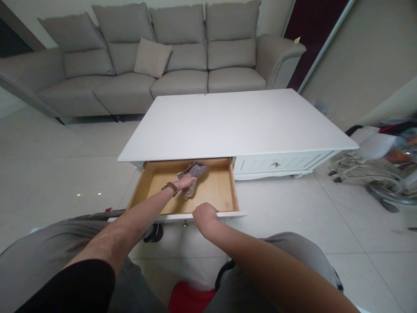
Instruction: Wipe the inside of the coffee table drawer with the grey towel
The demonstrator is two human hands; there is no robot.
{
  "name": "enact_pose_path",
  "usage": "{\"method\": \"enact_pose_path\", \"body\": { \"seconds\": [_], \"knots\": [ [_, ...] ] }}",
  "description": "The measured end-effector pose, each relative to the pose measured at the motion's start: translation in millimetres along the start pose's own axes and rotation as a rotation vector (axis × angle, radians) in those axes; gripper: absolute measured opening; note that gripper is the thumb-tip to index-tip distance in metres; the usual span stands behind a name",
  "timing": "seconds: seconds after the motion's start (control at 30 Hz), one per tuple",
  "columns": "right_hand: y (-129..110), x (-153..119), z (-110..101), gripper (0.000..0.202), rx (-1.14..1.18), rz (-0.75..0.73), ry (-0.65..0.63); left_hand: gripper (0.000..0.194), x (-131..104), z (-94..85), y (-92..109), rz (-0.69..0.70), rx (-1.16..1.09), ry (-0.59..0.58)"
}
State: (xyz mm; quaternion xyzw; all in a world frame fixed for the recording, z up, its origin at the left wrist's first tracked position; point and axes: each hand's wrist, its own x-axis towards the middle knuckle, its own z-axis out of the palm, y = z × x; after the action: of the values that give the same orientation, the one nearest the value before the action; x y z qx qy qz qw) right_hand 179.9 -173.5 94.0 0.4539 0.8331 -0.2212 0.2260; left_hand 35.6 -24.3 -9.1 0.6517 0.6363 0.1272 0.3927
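Observation:
A white coffee table (234, 124) has its left drawer (216, 187) pulled out, showing a bare wooden inside. My left hand (185, 181), with a brown band on the wrist, reaches into the drawer and holds a crumpled grey-brown cloth (198, 169); part of the cloth hangs below the fingers. On the drawer's white front edge, right of its small knob (185, 223), rests my right hand (204, 215), its fingers curled over the top of the edge.
Behind the table stands a long grey sofa (182, 82) with a beige cushion (152, 57). The closed right drawer (276, 164) has a small knob. At the right is a metal frame (361, 171) with items on it. Something red (189, 299) lies between my legs.

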Motion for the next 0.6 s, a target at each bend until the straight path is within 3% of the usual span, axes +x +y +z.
{"method": "enact_pose_path", "body": {
  "seconds": [0.1, 0.2, 0.3, 0.4, 0.6],
  "knots": [
    [-0.3, 0.7, 1.5, 0.042, -0.012, 0.023, 0.007, 0.06, 22.0, 51.7, 49.8, 0.101, -0.2, -0.076],
    [-1.2, 1.4, 2.9, 0.042, -0.013, 0.012, 0.0, 0.068, 44.4, 93.9, 100.6, 0.18, -0.558, -0.192],
    [-2.8, 1.7, 5.2, 0.041, -0.009, 0.013, 0.03, 0.095, 59.3, 114.3, 131.9, 0.129, -0.483, -0.072],
    [-4.6, 0.7, 8.2, 0.039, 0.004, 0.047, 0.106, 0.106, 64.4, 116.6, 137.8, 0.083, -0.407, -0.021],
    [-7.3, -1.9, 15.1, 0.04, 0.049, 0.105, 0.155, 0.088, 49.4, 115.7, 124.5, 0.219, -0.514, -0.087]
  ]
}}
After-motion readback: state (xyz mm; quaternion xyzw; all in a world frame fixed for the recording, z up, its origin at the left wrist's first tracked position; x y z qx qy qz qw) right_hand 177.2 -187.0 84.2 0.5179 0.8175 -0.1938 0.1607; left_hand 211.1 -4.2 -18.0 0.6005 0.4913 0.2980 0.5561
